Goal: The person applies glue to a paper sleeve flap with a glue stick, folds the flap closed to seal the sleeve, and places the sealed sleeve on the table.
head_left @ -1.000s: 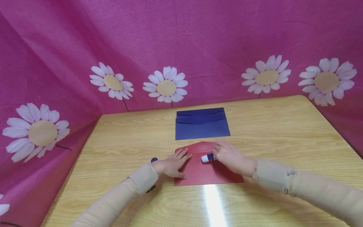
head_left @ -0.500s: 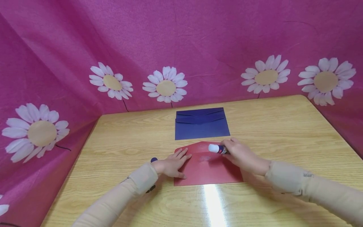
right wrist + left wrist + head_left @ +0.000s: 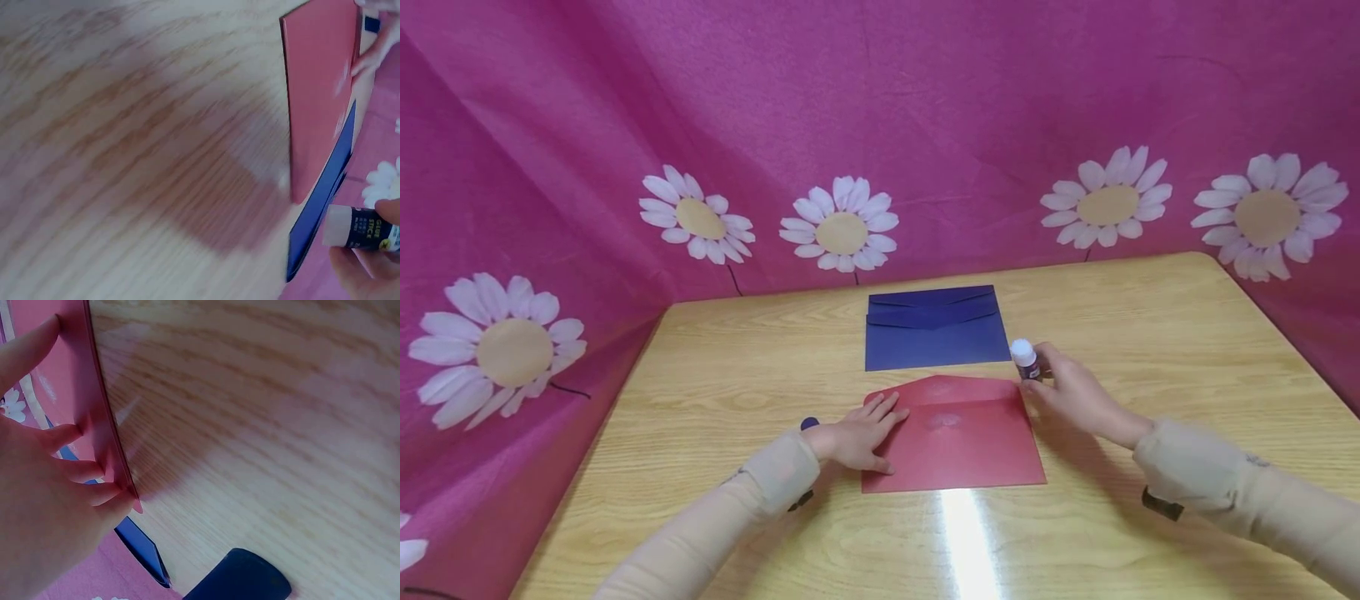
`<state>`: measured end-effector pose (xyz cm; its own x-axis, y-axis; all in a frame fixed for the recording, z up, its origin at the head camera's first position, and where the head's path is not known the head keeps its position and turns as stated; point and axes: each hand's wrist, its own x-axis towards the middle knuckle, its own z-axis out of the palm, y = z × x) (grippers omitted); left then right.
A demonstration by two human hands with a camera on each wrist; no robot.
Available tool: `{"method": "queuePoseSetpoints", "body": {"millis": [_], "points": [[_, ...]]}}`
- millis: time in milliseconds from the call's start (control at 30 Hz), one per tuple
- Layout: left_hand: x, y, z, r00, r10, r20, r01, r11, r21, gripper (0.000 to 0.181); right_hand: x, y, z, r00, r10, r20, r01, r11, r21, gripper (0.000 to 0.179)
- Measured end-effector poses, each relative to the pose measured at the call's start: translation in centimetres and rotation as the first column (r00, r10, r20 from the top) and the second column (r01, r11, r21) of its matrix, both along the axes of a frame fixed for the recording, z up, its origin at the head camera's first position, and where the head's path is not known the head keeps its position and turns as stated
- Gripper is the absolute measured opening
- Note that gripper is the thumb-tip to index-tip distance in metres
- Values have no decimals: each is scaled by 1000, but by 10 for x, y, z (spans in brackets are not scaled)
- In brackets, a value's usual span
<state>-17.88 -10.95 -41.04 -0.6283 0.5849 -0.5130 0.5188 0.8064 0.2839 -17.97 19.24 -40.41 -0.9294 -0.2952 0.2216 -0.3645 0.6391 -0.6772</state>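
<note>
A red envelope [image 3: 962, 450] lies on the table with its pointed flap [image 3: 936, 390] unfolded away from me. Whitish smears [image 3: 943, 421] mark its upper body, and a fainter one shows on the flap. My left hand [image 3: 859, 437] rests with spread fingers on the envelope's left side. Beyond the envelope's upper right corner, my right hand [image 3: 1075, 393] holds a glue stick [image 3: 1026, 360], its white end up. The right wrist view shows "GLUE STICK" on the dark label [image 3: 369, 230]. Whether the glue stick touches the table, I cannot tell.
Two overlapping dark blue envelopes [image 3: 936, 346] lie just behind the red one. A dark blue rounded piece [image 3: 808, 422], like a cap, is beside my left wrist, also large in the left wrist view. A pink flowered cloth [image 3: 962, 125] hangs behind the wooden table [image 3: 737, 358].
My right hand has lifted the glue stick off the red envelope and carried it right, past the upper right corner, turning its white end up. Smears are now uncovered. My left hand stays put.
</note>
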Motion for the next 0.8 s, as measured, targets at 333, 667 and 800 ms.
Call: {"method": "queuePoseSetpoints", "body": {"millis": [333,667,800], "points": [[2,1,1,1000,2,-8,-2,1000,-11,79,-12,29,-3,973,-177,147,186,981,-48,41],[2,1,1,1000,-2,-8,2,1000,-6,78,-16,45,-7,966,-208,156,222,972,-75,40],[1,0,-1,1000,-14,-17,13,1000,-3,78,-18,50,-9,964,-207,165,223,971,-85,41]]}}
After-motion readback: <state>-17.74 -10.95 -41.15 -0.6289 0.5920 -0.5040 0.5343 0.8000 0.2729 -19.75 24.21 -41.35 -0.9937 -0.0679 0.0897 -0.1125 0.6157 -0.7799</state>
